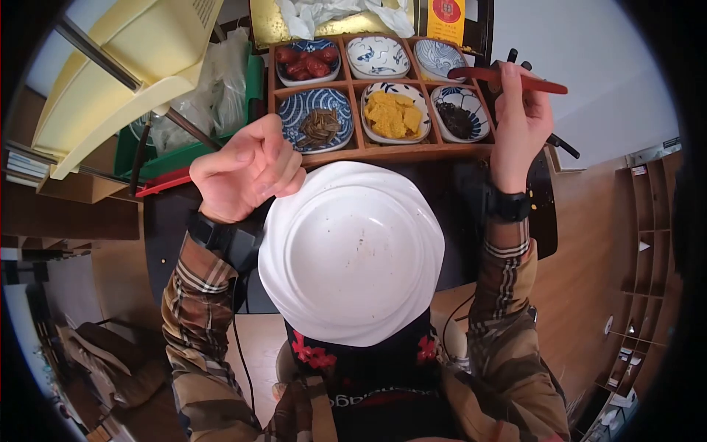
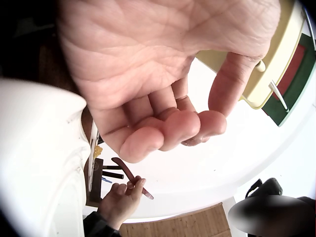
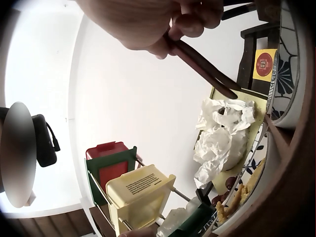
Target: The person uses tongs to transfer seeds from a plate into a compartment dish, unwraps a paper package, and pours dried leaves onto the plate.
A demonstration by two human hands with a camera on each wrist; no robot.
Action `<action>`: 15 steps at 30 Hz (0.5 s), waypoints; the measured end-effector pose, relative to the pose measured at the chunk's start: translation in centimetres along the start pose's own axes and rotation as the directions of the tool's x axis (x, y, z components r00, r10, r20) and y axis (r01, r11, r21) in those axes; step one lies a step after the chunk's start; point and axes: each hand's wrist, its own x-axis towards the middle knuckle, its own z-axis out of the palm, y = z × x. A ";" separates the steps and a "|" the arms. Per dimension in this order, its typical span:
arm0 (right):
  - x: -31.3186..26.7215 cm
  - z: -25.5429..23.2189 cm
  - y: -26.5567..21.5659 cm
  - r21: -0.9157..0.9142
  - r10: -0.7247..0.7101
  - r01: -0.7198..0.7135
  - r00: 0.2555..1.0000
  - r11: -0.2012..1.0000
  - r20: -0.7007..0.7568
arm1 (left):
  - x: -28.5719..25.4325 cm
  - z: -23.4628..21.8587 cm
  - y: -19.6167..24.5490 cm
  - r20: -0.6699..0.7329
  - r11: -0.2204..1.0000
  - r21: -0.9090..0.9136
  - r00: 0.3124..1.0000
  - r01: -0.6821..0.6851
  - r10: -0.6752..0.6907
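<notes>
My right hand (image 1: 523,125) pinches dark red tweezers (image 1: 549,85) beside the divided box's right end; the right wrist view shows the tweezers' two tips (image 3: 210,74) slightly apart. Palm up, my left hand (image 1: 247,168) is loosely curled and holds nothing, beside the white dish's upper left rim (image 1: 278,243); whether it touches the rim is unclear. In the left wrist view the fingers of my left hand (image 2: 163,89) bend toward the palm. Small dark specks lie in the dish. My body hides how the dish is supported.
A wooden divided box (image 1: 317,157) holds patterned bowls: red dates (image 1: 309,65), brown strips (image 1: 319,127), yellow pieces (image 1: 392,116), dark shreds (image 1: 458,119). Crumpled white paper (image 1: 346,13) lies behind. A cream rack tray (image 1: 132,44) overhangs a green bin (image 1: 255,81) at left.
</notes>
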 end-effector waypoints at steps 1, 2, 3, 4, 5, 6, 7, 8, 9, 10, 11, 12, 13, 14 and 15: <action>0.0 0.0 0.0 0.007 -0.007 0.007 1.000 1.000 -0.002 | -0.1 0.1 0.1 -0.010 1.000 -0.006 1.000 -0.001 0.001; 0.0 -0.1 -0.1 -0.012 0.014 -0.014 1.000 1.000 -0.016 | 0.0 0.5 0.3 -0.023 0.999 0.036 1.000 0.018 -0.017; 0.1 -0.1 -0.2 -0.026 0.031 -0.032 0.999 0.999 -0.031 | 0.1 0.7 0.4 -0.016 0.999 0.054 1.000 0.008 -0.007; 0.0 -0.1 -0.1 0.001 0.061 -0.061 0.998 0.998 -0.028 | 0.1 0.8 0.3 -0.023 0.999 0.037 1.000 0.010 -0.009; -0.1 0.0 -0.2 0.020 0.044 -0.043 0.999 0.999 -0.030 | 0.1 0.8 0.3 -0.028 1.000 0.022 1.000 0.013 -0.012; -0.2 0.1 -0.3 0.089 0.094 -0.092 0.995 0.992 -0.015 | 0.0 0.9 0.3 -0.035 1.000 0.015 0.999 0.014 -0.013; -0.2 0.1 -0.4 0.157 0.141 -0.140 0.990 0.978 0.006 | 0.1 1.0 0.3 -0.042 1.000 0.007 0.999 0.010 -0.010; -0.3 0.1 -0.6 0.116 0.150 -0.153 0.988 0.981 0.039 | 0.0 0.9 0.3 -0.029 1.000 0.006 1.000 0.010 -0.009; -0.3 0.0 -0.5 0.131 0.136 -0.139 0.990 0.981 0.038 | 0.0 0.7 0.3 -0.017 1.000 0.003 1.000 0.011 -0.010; -0.5 -0.2 -0.2 0.133 0.177 -0.185 0.982 0.974 0.071 | 0.0 0.7 0.3 -0.006 1.000 -0.006 1.000 0.014 -0.014; -0.5 -0.3 0.0 0.130 0.216 -0.228 0.971 0.965 0.104 | 0.0 0.7 0.4 0.002 1.000 0.009 1.000 0.009 -0.009; -0.5 -0.5 0.2 0.159 0.237 -0.257 0.962 0.953 0.132 | 0.0 0.7 0.4 -0.006 1.000 0.003 1.000 0.009 -0.009; -0.5 -0.3 -0.3 0.161 0.233 -0.252 0.964 0.954 0.130 | -0.1 0.7 0.2 -0.018 1.000 -0.010 1.000 0.012 -0.012; -0.7 0.0 -0.8 0.149 0.208 -0.231 0.966 0.961 0.157 | -0.1 0.7 0.3 -0.004 1.000 -0.008 1.000 0.011 -0.012; -1.0 0.1 -1.1 0.135 0.187 -0.214 0.965 0.968 0.184 | -0.2 0.7 0.2 -0.007 1.000 -0.012 1.000 0.015 -0.015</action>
